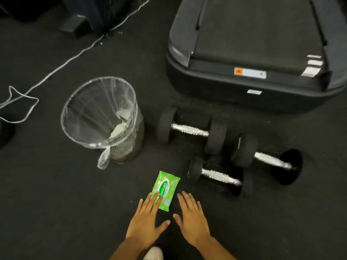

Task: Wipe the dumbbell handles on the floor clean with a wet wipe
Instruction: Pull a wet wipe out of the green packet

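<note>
Both hands sit lowest in my view, palms down over the dark rubber floor (56,203). Left hand (145,222) has its fingers straight and spread, the fingertips overlapping the near left corner of the green plastic wet-wipe pack (165,190); I cannot tell whether they press on it. Right hand (190,218) is flat and spread too, just beside the pack's right edge, holding nothing.

Beyond the pack to the right lie three black-ended dumbbells with ribbed chrome handles. I see the nearest dumbbell (219,176) just past my right fingertips, the right dumbbell (270,160) behind it, and the far dumbbell (189,130) farther back; its right weight lies very close to the other two. All three handles are exposed.

Left of the far dumbbell stands a black mesh waste bin (129,143) with a clear liner and crumpled paper inside. A black treadmill base (244,98) closes off the room behind the dumbbells. A white cord (56,69) trails across the floor at far left. Open floor stretches to my left.
</note>
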`<state>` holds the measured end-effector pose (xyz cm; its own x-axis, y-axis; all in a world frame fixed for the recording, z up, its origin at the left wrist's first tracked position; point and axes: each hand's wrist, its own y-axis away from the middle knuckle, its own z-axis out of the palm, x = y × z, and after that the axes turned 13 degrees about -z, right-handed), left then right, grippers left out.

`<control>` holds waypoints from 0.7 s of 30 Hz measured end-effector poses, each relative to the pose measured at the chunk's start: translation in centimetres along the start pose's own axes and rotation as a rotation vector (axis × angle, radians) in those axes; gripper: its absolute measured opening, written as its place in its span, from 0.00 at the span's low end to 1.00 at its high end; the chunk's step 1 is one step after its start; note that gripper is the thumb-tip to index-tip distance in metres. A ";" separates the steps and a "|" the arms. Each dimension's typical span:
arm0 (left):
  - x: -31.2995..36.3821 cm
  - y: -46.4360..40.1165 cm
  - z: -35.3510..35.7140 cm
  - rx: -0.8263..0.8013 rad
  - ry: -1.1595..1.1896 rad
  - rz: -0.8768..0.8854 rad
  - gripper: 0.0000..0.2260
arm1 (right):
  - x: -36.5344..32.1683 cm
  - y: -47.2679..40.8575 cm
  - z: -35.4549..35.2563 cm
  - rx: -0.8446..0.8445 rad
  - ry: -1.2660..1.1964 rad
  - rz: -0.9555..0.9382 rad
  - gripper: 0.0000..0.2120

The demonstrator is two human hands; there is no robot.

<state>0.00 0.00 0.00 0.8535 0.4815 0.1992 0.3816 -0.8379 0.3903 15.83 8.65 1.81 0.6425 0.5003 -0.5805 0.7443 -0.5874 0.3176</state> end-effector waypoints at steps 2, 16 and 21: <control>-1.2 -1.6 2.5 0.020 0.057 0.034 0.35 | 1.2 -2.1 2.4 0.017 -0.023 -0.029 0.29; -4.3 -13.7 7.9 0.139 0.019 0.325 0.24 | 8.1 -9.4 11.8 0.169 0.290 -0.148 0.39; -5.1 -14.8 8.3 0.194 0.090 0.402 0.20 | 8.1 -9.3 11.7 0.187 0.329 -0.108 0.29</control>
<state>-7.03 7.85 -14.22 0.9163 0.1218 0.3815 0.0933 -0.9913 0.0925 11.94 10.74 -14.62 0.6086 0.7252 -0.3221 0.7846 -0.6104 0.1082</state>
